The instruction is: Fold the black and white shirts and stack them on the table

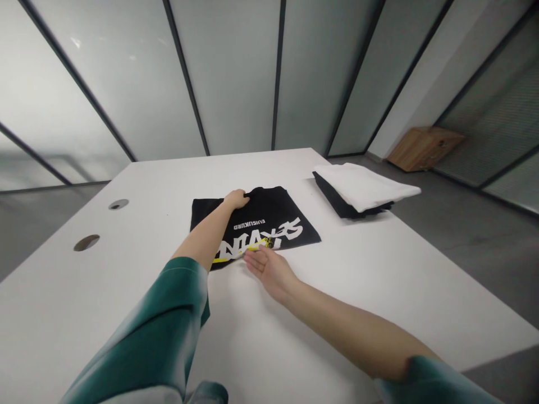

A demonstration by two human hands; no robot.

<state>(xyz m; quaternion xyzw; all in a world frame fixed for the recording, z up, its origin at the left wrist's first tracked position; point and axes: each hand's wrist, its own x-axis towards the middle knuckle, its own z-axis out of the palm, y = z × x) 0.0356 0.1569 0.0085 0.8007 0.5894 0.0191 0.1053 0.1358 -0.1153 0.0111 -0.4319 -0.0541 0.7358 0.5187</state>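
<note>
A black T-shirt lies folded on the white table, its white and yellow lettering upside down from where I look. My left hand reaches across it, with curled fingers gripping the cloth near its far edge; part of the fingertips is hidden. At the near edge rests my right hand, palm turned sideways and fingers stretched out, touching or almost touching the hem. It does not visibly grip the cloth.
To the right, a stack with a white folded cloth over black folded cloth sits on the table. Two round holes, one a cable hole, pierce the left side. Beyond stand frosted glass panels and a wooden cabinet.
</note>
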